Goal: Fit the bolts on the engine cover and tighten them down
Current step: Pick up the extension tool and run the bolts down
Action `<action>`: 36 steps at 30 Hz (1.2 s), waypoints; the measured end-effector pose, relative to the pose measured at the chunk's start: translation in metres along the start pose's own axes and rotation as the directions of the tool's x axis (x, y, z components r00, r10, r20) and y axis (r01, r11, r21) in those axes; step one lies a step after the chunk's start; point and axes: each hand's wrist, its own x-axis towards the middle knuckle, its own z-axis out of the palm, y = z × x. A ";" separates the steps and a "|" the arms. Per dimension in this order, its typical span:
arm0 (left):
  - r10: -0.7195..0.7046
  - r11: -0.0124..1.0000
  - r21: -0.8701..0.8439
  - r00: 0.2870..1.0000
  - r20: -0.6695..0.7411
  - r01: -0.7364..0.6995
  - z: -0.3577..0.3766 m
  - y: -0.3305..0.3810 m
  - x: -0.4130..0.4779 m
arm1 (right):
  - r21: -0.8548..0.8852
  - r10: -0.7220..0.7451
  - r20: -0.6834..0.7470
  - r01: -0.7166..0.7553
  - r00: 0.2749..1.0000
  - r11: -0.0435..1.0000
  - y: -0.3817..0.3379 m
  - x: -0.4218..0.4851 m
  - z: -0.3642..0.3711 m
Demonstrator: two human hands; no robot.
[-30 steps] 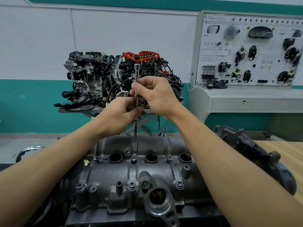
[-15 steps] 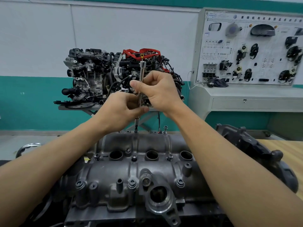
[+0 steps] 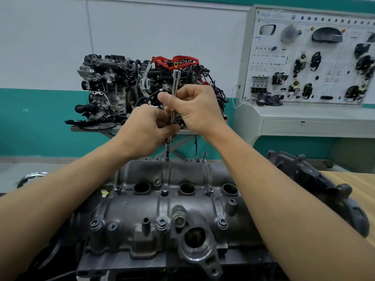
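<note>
Both grips are closed on the slim driver (image 3: 175, 84), which stands nearly upright over the far edge of the engine cover (image 3: 162, 201): the right grip (image 3: 194, 106) pinches the shaft high up between thumb and curled fingers, and the left grip (image 3: 146, 128) is curled round it just beneath. The driver's tip sits on a bolt (image 3: 166, 158) at the cover's far rim, while a second bolt (image 3: 204, 155) stands proud of the same rim just to the right. The seated bolts (image 3: 164, 192) lie low along the cover's middle and near rows
</note>
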 end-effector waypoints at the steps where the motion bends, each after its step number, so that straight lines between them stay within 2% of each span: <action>1: -0.008 0.999 -0.034 0.999 0.039 0.009 0.000 0.000 0.000 | 0.007 0.012 0.027 -0.012 1.000 1.000 -0.001 0.000 -0.001; 5: 0.022 0.993 -0.116 0.986 0.168 -0.002 -0.002 0.001 0.000 | 0.097 0.061 0.163 -0.078 0.985 0.992 -0.003 -0.001 -0.005; 11: -0.021 0.994 -0.101 0.982 0.189 0.041 0.002 -0.001 0.001 | 0.156 0.088 0.277 -0.135 0.957 0.978 -0.002 0.000 -0.014; 13: -0.017 0.997 -0.073 0.986 0.164 0.029 0.002 -0.001 0.000 | 0.146 0.085 0.223 -0.119 0.971 0.982 -0.001 0.000 -0.013; 18: -0.029 0.996 -0.085 0.999 -0.028 0.027 -0.001 0.000 -0.002 | 0.071 -0.003 -0.034 0.005 0.999 0.997 0.004 0.001 0.004; 20: -0.022 0.997 -0.069 1.000 -0.017 0.021 -0.002 -0.001 -0.001 | 0.047 0.002 -0.063 0.001 0.998 0.999 0.005 0.002 0.006; 24: -0.016 0.996 -0.082 0.995 0.097 0.024 -0.003 -0.002 0.001 | 0.142 0.069 0.158 -0.092 0.985 0.986 0.005 0.005 -0.002; 26: -0.026 0.995 -0.094 0.987 0.156 0.041 -0.003 -0.003 0.001 | 0.141 0.055 0.203 -0.085 0.978 0.986 0.006 0.005 -0.004; 30: -0.070 0.978 -0.174 0.970 0.231 0.112 -0.003 -0.003 0.001 | 0.060 0.017 0.009 -0.018 1.000 0.998 0.004 0.004 0.001; 33: 0.000 0.974 -0.225 0.998 0.064 0.014 -0.004 0.000 0.001 | 0.040 0.065 -0.135 -0.060 0.989 0.997 0.003 0.003 0.006; 36: -0.023 0.988 -0.153 0.996 -0.081 0.011 -0.003 -0.001 0.001 | 0.020 0.037 -0.149 -0.035 0.988 0.999 0.003 0.001 0.009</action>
